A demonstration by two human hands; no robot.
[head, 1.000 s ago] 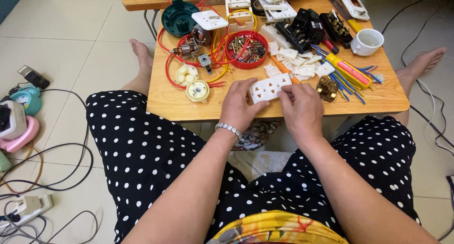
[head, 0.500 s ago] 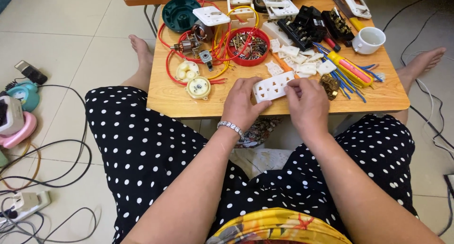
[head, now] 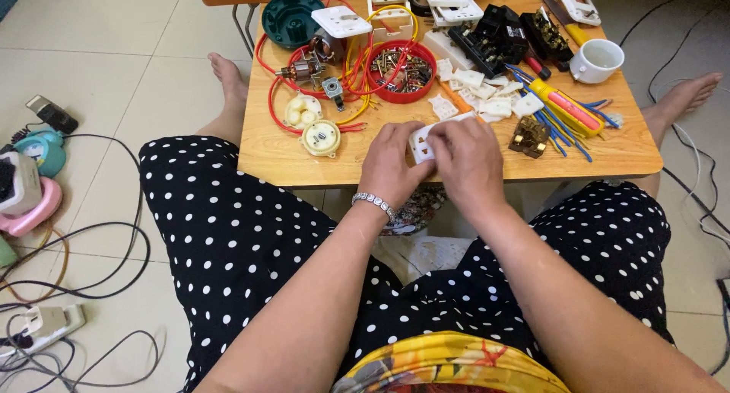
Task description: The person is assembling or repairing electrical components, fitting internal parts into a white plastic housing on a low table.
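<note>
- Low wooden tabletop (head: 289,161) over a pale tiled floor (head: 129,66), crowded with electrical parts.
- Far left on it: dark green round housing (head: 291,16), red wires (head: 275,115) looping around a small motor (head: 304,70), cream round part (head: 321,137) near the front edge.
- Centre far: red bowl (head: 401,71) full of small metal bits, with white socket pieces (head: 487,96) scattered to its right.
- Right side: yellow-and-red screwdriver (head: 566,108) lying across blue wires (head: 566,138), white cup (head: 596,60) beyond, black terminal blocks (head: 494,43) further back.
- Floor at left: black cables (head: 91,245), white power strip (head: 42,324), pink and teal gadgets (head: 34,180).
- White socket plate (head: 420,142) at the near middle of the tabletop, mostly hidden between both hands; only a flat white corner with small holes visible.
- Left hand (head: 391,165), silver bracelet at the wrist, fingers curled onto the plate's left edge.
- Right hand (head: 470,161) covering the plate's right part, fingers bent down on it, gripping.
- Bare feet either side of the tabletop, polka-dot trousers below.
</note>
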